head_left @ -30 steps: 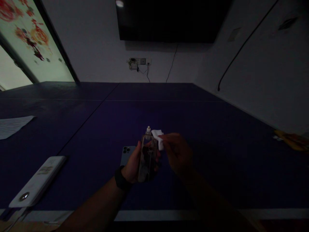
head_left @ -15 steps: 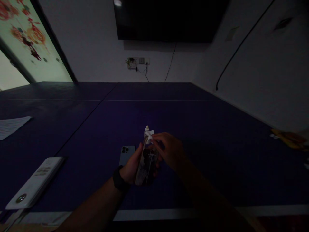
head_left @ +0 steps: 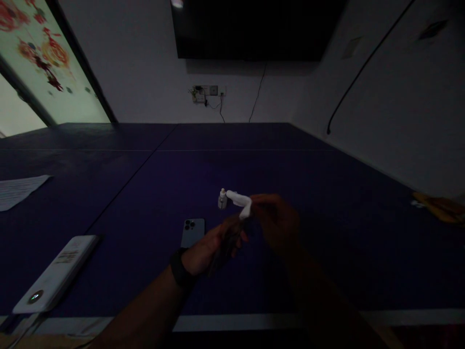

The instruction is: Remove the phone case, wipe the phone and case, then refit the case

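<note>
My left hand [head_left: 212, 249] grips a transparent phone case [head_left: 228, 242], which is tilted and dim in the shadow. My right hand [head_left: 276, 220] pinches a white cloth wipe [head_left: 240, 199] that stretches left towards a small white dropper bottle [head_left: 222, 199]. The bottle stands upright on the dark blue table [head_left: 145, 194], just beyond my hands. Its tip is close to the wipe, but I cannot tell if they touch. A phone [head_left: 192, 232] in a pale blue back lies face down near my left hand.
A white power bank [head_left: 58, 274] lies at the near left, and a sheet of paper [head_left: 20, 191] lies further left. A yellow object [head_left: 439, 207] sits at the right edge. A wall with a socket panel [head_left: 208, 93] and a dark screen [head_left: 254, 29] stands beyond the table.
The wipe has come away from the case and now stretches out from my right hand. My left hand has turned the case edge-on and lower.
</note>
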Available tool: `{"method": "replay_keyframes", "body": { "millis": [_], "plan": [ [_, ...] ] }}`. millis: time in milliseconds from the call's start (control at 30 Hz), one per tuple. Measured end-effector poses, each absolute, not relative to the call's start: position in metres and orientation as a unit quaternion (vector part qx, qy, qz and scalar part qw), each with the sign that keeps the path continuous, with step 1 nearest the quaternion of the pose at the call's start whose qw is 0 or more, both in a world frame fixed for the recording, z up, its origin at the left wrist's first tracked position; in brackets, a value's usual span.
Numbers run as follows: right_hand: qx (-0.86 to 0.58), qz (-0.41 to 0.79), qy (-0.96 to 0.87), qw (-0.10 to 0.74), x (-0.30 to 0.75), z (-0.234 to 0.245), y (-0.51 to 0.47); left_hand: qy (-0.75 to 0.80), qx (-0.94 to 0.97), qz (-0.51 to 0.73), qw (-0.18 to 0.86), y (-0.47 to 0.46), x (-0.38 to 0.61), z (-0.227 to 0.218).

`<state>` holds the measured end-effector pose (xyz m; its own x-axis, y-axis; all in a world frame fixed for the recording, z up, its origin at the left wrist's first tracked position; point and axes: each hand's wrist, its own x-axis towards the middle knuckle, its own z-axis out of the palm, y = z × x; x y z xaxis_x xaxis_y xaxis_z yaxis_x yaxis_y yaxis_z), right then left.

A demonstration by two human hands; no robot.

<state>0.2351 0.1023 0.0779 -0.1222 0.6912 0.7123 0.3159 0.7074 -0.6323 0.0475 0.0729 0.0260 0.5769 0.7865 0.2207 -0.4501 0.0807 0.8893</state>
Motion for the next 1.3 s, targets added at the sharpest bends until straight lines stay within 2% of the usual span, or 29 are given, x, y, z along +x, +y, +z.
{"method": "replay_keyframes", "body": {
  "millis": [167, 367, 467, 600, 767, 867, 1000, 1067, 1200, 1300],
  "plan": [
    [-0.154, 0.166, -0.849, 0.478, 0.236, 0.093, 0.094, 0.177, 0.594, 0.480, 0.621, 0.067, 0.041, 0.026],
    [-0.257, 0.134, -0.819, 0.495, 0.246, 0.088, 0.106, 0.177, 0.598, 0.489, 0.610, 0.066, 0.040, 0.027],
    [-0.195, 0.122, -0.824, 0.518, 0.238, 0.087, 0.097, 0.180, 0.592, 0.500, 0.606, 0.067, 0.041, 0.024],
    [-0.098, 0.106, -0.857, 0.494, 0.229, 0.091, 0.088, 0.170, 0.592, 0.502, 0.607, 0.066, 0.040, 0.021],
    [-0.233, 0.094, -0.835, 0.489, 0.240, 0.086, 0.099, 0.177, 0.596, 0.481, 0.618, 0.066, 0.042, 0.021],
    [-0.240, 0.122, -0.831, 0.487, 0.247, 0.080, 0.100, 0.156, 0.564, 0.484, 0.650, 0.068, 0.048, 0.022],
    [-0.357, 0.183, -0.714, 0.573, 0.254, 0.075, 0.097, 0.143, 0.416, 0.495, 0.749, 0.071, 0.054, 0.027],
    [-0.409, 0.229, -0.665, 0.581, 0.255, 0.074, 0.096, 0.154, 0.339, 0.507, 0.777, 0.071, 0.055, 0.030],
    [-0.466, 0.313, -0.691, 0.456, 0.249, 0.069, 0.088, 0.183, 0.278, 0.553, 0.764, 0.071, 0.055, 0.036],
    [-0.478, 0.328, -0.734, 0.355, 0.235, 0.060, 0.074, 0.192, 0.274, 0.567, 0.753, 0.071, 0.058, 0.036]
  ]
}}
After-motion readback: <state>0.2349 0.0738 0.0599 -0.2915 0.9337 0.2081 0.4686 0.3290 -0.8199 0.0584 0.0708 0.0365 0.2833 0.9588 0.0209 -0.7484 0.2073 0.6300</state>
